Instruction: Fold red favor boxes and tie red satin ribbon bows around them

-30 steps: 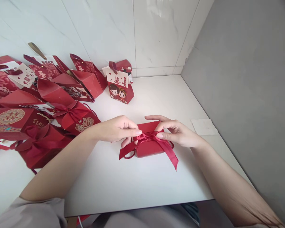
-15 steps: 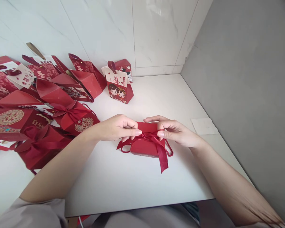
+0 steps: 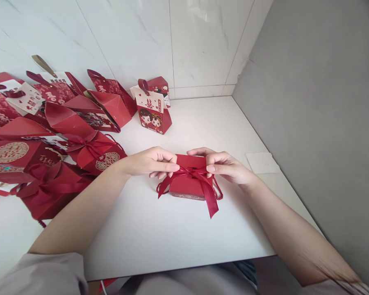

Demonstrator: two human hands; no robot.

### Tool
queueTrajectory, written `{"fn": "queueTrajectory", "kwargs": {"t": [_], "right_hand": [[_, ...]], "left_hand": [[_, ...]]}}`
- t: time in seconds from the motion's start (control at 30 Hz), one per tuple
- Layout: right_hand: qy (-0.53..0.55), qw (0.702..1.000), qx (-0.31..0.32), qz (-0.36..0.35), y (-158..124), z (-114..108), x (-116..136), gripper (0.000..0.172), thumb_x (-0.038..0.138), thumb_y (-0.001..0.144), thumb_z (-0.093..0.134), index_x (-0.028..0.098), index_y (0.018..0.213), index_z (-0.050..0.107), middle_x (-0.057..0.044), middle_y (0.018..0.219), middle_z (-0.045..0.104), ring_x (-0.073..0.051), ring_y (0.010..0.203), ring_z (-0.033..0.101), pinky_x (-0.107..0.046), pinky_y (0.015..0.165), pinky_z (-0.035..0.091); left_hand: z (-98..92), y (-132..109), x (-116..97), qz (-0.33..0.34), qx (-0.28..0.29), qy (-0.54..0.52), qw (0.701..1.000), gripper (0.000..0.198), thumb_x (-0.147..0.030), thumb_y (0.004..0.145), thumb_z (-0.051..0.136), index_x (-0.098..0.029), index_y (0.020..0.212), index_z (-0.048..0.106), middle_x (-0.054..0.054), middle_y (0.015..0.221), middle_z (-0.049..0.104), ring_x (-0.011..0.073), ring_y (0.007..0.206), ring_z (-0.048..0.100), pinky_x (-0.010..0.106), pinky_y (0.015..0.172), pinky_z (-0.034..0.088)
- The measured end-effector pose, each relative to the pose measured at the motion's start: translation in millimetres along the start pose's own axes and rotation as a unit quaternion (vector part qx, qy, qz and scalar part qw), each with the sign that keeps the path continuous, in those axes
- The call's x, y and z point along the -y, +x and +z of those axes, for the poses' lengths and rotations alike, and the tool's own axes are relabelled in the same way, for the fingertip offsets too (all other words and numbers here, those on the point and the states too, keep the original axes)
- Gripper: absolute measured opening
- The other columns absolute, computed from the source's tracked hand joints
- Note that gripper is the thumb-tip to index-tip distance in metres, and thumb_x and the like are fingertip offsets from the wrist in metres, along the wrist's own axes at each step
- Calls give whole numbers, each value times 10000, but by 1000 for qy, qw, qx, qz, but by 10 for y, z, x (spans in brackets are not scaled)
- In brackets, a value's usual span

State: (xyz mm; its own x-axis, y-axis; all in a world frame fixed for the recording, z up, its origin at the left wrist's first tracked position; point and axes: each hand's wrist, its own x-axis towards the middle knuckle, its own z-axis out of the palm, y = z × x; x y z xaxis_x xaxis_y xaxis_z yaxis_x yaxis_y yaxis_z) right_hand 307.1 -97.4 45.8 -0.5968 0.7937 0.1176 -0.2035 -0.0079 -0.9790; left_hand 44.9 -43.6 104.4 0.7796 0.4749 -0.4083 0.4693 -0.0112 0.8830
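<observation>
A small red gift box [image 3: 187, 186] with twisted cord handles sits on the white table in front of me. A dark red satin ribbon [image 3: 211, 200] lies across its top, gathered into a bow at the middle, with its tails hanging over the near side. My left hand [image 3: 160, 162] pinches the bow's left loop between thumb and fingers. On the other side, my right hand [image 3: 223, 166] pinches the right loop the same way. The fingers hide parts of both loops.
Several finished-looking red gift boxes [image 3: 109, 108] crowd the table's left side. A box with two cartoon figures [image 3: 150, 119] stands near the tiled wall [image 3: 199, 49]. A white paper square [image 3: 262, 162] lies at right, beside the grey wall [image 3: 320, 102].
Both hands stay on the bow and have shifted slightly apart, drawing the ribbon straighter across the box. The ribbon's left tail now hangs closer to the box.
</observation>
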Motion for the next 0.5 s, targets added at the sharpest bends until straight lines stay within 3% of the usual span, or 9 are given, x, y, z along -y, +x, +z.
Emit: {"fn": "queueTrajectory", "kwargs": {"t": [0.13, 0.3, 0.4, 0.5], "right_hand": [[9, 1000, 9, -13, 16, -41, -74, 207, 282, 873, 647, 178, 698, 680, -47, 1384, 502, -169, 986, 618, -304, 800, 499], [-2, 999, 16, -30, 22, -76, -97, 209, 303, 862, 659, 182, 693, 691, -52, 1385, 508, -201, 1062, 602, -338, 869, 490], [-4, 1000, 16, -24, 20, -57, -61, 225, 310, 874, 645, 180, 694, 685, -58, 1375, 518, -221, 1140, 575, -365, 937, 470], [-28, 999, -4, -16, 20, -21, -22, 255, 333, 889, 628, 178, 692, 673, -66, 1364, 529, -227, 1173, 562, -376, 955, 462]], "left_hand": [[-64, 108, 236, 47, 19, -79, 996, 382, -472, 809, 664, -132, 649, 592, -5, 523, 517, 48, 416, 441, 146, 358, 268], [55, 244, 530, 80, 14, -254, 964, 447, -507, 726, 717, -139, 566, 520, -29, 428, 463, 39, 321, 354, 166, 324, 210], [135, 264, 592, 101, 12, -308, 946, 442, -493, 742, 698, -141, 557, 508, -33, 398, 441, 44, 309, 324, 187, 346, 228], [160, 250, 574, 99, -7, -298, 949, 443, -503, 734, 703, -136, 562, 522, -17, 435, 468, 56, 345, 353, 204, 370, 232]]}}
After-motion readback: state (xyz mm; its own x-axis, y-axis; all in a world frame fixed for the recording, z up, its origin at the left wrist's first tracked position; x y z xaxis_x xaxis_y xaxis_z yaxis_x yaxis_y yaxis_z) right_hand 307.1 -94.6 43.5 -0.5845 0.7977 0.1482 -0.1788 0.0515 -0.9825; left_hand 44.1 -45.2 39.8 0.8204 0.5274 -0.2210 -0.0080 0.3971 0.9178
